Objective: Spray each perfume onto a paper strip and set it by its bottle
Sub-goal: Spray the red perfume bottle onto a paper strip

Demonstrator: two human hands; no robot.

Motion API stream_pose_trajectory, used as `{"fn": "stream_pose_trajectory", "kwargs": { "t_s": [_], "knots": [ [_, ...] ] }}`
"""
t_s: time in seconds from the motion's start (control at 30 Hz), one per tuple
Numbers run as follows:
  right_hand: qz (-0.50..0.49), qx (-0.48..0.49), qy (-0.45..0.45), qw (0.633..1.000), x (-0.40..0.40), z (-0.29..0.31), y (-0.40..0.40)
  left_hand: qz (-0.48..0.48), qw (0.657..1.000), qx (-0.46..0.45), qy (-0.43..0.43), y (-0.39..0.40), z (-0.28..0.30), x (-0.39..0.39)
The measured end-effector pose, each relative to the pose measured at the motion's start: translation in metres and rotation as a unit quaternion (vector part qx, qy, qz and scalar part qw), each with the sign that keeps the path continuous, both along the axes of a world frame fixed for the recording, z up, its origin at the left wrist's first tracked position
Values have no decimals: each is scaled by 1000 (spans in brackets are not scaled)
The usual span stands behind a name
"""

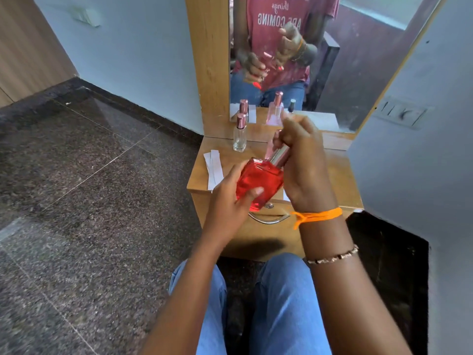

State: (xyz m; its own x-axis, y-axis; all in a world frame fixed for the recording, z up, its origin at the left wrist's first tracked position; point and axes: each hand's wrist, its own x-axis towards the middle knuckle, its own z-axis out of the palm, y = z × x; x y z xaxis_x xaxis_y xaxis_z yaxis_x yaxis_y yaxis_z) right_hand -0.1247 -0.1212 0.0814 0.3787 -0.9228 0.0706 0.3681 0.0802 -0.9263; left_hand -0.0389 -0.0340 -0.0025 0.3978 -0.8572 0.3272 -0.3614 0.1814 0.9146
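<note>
A red perfume bottle (pixel 258 181) is held tilted above the front of the small wooden dresser top (pixel 340 180). My left hand (pixel 230 203) grips its glass body from below and the side. My right hand (pixel 299 160) is curled round the bottle's metallic pink cap (pixel 280 156) at the neck. A small clear bottle with a pink cap (pixel 240 134) stands upright at the back left of the top. White paper strips (pixel 213 167) lie flat on the left edge. A pale pink bottle is partly hidden behind my right hand.
A mirror (pixel 358 60) in a wooden frame rises behind the dresser top and reflects the bottles and my hands. A drawer with a metal handle (pixel 268 220) sits under the top. Dark stone floor spreads to the left, a wall with switches to the right.
</note>
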Motion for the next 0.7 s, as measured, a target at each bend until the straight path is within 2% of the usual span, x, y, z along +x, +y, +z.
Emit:
{"fn": "stream_pose_trajectory", "kwargs": {
  "t_s": [0.07,0.13,0.2,0.27,0.33,0.4,0.47,0.5,0.57,0.63,0.7],
  "knots": [
    [7,65,-66,996,1,7,-4,-66,995,10,73,2,1,3],
    [123,104,-117,980,-6,14,-11,-149,970,27,191,7,3,8],
    [237,124,-184,946,-15,18,-20,-232,927,44,291,11,3,8],
    [243,114,-228,936,-25,19,-31,-259,908,56,326,12,0,4],
    [203,96,-217,950,-34,13,-42,-221,916,47,331,10,-4,-1],
    [157,79,-156,972,-41,-5,-48,-175,927,49,329,7,-6,-3],
    [69,-10,-11,997,-48,-30,-49,-154,935,54,315,6,-10,-2],
    [15,-78,84,993,-52,-44,-49,-148,938,58,307,6,-11,-2],
    [-78,-178,238,952,-57,-71,-50,-137,945,67,290,6,-11,-1],
    [-138,-227,318,910,-61,-93,-51,-128,949,71,280,5,-13,-1],
    [-160,-258,361,882,-61,-108,-53,-125,951,73,275,4,-16,-2]
  ]
}}
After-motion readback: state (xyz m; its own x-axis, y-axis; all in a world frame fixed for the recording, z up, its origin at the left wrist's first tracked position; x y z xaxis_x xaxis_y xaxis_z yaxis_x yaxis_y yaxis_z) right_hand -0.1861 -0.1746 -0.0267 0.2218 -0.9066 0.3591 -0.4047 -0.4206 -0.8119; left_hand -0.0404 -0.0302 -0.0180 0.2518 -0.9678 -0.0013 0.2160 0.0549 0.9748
